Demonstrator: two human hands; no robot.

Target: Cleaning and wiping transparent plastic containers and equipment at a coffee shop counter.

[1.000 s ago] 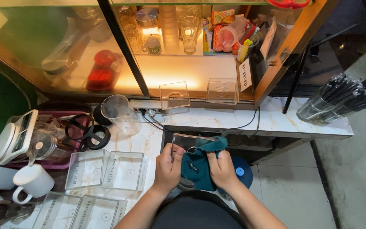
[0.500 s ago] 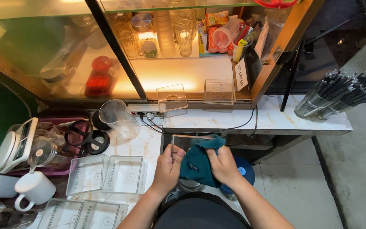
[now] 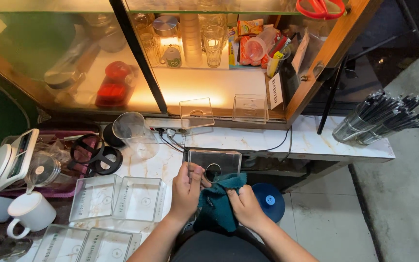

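My left hand (image 3: pixel 186 190) grips the near left edge of a clear acrylic box (image 3: pixel 215 163) with a round hole in one face. My right hand (image 3: pixel 245 207) presses a dark teal cloth (image 3: pixel 217 206) against the box's near side. The cloth hangs down between both hands and hides the box's lower part. Both hands are held over the edge of the marble counter (image 3: pixel 248 138).
Several clear acrylic boxes (image 3: pixel 118 198) lie on the counter left of my hands, with a white mug (image 3: pixel 30 212), a clear pitcher (image 3: pixel 132 133) and a white scale (image 3: pixel 8 160). A glass cabinet (image 3: pixel 204 53) stands behind. A blue round lid (image 3: pixel 269 200) sits on the floor. A holder of black straws (image 3: pixel 379 119) stands right.
The box has tilted so its holed face now points up, and the cloth has slid lower between my hands. The view has shifted slightly.
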